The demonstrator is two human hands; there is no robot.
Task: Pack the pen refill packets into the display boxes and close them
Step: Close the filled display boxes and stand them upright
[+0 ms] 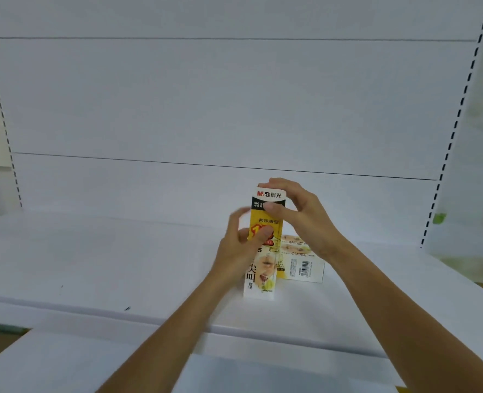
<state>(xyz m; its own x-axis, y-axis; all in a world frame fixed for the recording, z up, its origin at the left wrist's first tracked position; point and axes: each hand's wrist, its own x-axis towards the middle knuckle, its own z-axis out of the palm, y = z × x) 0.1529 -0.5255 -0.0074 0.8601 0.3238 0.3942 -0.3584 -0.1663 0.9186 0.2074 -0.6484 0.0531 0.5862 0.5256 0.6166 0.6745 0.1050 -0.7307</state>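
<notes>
the upright display box (263,268) stands on end on the white shelf (93,265); the left grip (243,245) holds its middle, thumb pressed to the yellow front, fingers blurred by the left edge; the right grip (299,214) pinches the top end, fingers curled over it, thumb on the front; this looks like the closing step; next, probably, the top flap needs tucking home while the left grip steadies the box; a second box (302,268) lies flat just behind.

Yellow-and-white display box (263,245) upright on shelf, second box (301,263) lying flat behind
</notes>
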